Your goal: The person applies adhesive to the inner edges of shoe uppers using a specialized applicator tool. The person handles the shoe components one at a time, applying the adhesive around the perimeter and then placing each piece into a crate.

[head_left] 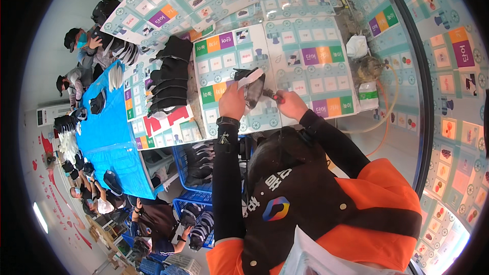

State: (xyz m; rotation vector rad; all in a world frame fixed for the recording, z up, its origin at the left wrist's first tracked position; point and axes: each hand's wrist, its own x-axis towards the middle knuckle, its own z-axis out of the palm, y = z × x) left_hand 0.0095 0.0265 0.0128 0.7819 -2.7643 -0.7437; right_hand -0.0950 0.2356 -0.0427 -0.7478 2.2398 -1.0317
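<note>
My left hand (232, 102) is closed on the near left edge of a dark, cap-like fabric piece (254, 90) with a white band along its upper side. The piece is held just over the patterned table (224, 69). To the right of it, my right hand (293, 106) is closed around a small tool (278, 99) with a red handle. Its dark tip points left at the fabric piece and is close to it; whether they touch I cannot tell. The tool's exact kind is too small to make out.
A row of stacked black caps (170, 74) lies left on the table. Blue crates (192, 196) with caps stand below the table edge. Further left is a blue-covered table (109, 137) with several people around it. A white packet (368, 94) and hoses are at the right.
</note>
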